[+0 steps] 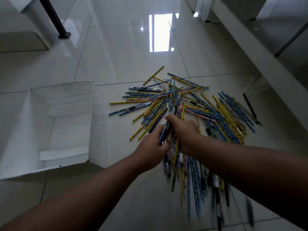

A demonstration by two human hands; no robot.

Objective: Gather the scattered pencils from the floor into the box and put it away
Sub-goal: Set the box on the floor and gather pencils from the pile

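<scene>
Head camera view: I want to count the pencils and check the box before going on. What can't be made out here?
- Pencils: overlapping in the pile, so no count; those at the lower right are motion-blurred and cut by the bottom edge.
- Bundle in the left hand and right hand: fingers cover its middle.
- Box: its near-left part runs past the left edge.
- Printing on the pencils: too small.

Pencils: mostly yellow or blue with small printed patterns; a few pink.
Pens: black or dark barrels, scattered among the pencils.
Box: plain white, inside and out.
Floor: glossy off-white tiles, thin dark grout lines.
Furniture leg: black.
</scene>
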